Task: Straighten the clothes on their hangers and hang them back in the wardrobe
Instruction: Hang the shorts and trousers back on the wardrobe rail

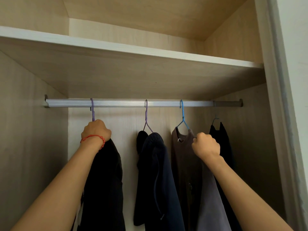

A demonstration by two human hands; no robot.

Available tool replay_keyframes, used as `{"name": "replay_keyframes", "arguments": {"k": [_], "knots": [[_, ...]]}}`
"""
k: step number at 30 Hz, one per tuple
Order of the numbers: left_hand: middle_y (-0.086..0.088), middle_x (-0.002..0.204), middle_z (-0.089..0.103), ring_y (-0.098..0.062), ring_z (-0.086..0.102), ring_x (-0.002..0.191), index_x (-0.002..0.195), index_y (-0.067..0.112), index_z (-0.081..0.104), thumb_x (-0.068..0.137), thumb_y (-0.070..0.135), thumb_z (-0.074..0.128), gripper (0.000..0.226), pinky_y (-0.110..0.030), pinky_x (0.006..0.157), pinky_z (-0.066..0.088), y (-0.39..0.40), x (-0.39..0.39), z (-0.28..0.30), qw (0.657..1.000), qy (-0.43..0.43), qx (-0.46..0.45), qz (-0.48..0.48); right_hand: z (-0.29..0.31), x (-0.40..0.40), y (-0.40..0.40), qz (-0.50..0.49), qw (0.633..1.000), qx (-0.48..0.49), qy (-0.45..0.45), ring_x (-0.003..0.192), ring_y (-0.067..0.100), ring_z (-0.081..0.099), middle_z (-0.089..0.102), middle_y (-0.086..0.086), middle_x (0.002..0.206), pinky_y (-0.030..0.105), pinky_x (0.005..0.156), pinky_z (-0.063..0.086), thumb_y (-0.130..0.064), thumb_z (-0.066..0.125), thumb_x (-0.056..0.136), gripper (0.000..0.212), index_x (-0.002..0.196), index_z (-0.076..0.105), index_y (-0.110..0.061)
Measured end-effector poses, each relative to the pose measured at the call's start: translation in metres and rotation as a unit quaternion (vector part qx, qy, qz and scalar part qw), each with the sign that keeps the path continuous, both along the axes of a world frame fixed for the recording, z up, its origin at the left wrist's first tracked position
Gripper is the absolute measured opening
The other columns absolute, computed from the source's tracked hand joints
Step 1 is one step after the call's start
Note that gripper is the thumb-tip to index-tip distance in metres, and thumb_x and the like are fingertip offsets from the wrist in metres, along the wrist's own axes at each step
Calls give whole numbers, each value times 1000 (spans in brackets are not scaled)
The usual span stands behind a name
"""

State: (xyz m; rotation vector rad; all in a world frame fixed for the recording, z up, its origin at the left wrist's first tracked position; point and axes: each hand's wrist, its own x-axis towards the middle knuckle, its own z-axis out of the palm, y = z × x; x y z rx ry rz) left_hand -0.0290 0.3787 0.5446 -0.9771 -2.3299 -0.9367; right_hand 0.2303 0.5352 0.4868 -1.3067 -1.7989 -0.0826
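Inside the wardrobe (33, 147), a pale metal rail (126, 103) runs from 9 to 3 o'clock under a wooden shelf (133, 50). Four garments hang from it.

At about 8 o'clock, the left hand (95, 130) is curled tight around the neck of a purple hanger (92, 109), whose hook sits over the rail. A black garment (105, 180) drapes from that hanger just below the fist. A red beaded bracelet (93, 138) circles the left wrist.

Near the centre, a second purple hanger (146, 117) carries a dark navy hooded garment (155, 177), its hood bunched at the top and a drawcord hanging down the front.

At about 4 o'clock, a blue hanger (182, 117) holds a brown-grey top (185, 164). The right hand (205, 145) is closed in a fist, pinching this top's fabric at the shoulder, just below the hanger's right arm.

Further toward 3 o'clock, a thin dark hanger (215, 119) holds another black garment (223, 140), partly hidden behind the right hand and forearm; its hook meets the rail in shadow and is hard to make out.
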Motion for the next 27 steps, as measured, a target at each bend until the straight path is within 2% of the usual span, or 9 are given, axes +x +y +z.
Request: {"name": "replay_keyframes", "arguments": {"k": [3,7,14,21,27], "knots": [[-23,105,60,-29,52,74,101,-6,57,84,6,47,23,-33,64,46,5,2,-2,1000,1,7,-5,-2,-1,2,-5,1000,-1,2,98,37,59,64,18,106,32,68,39,-19,44,92,24,101,58,-3],[-23,105,61,-35,60,88,107,-7,56,85,6,47,27,-34,67,48,9,1,-4,1000,3,8,-8,-4,-1,2,-11,1000,0,4,97,36,60,64,16,105,32,68,39,-19,43,92,24,105,58,-5],[-22,106,61,-34,61,90,106,-5,57,85,5,48,25,-32,65,45,10,-5,-7,1000,25,-10,4,-3,-3,5,-15,1000,-6,7,100,37,59,63,17,108,32,69,39,-20,45,91,24,102,59,-4],[-20,107,62,-33,62,90,105,-2,57,85,6,48,23,-33,71,50,12,-6,-9,998,52,-30,4,-4,-6,2,-13,1000,-10,10,99,38,59,63,18,107,32,69,40,-19,44,91,23,100,59,-2],[-20,108,62,-32,61,91,103,-2,58,85,6,48,22,-32,71,49,16,-1,-10,997,67,-40,1,-4,-4,1,-16,1000,-10,7,96,37,59,63,17,105,31,66,38,-20,43,92,23,98,58,-3]]}}
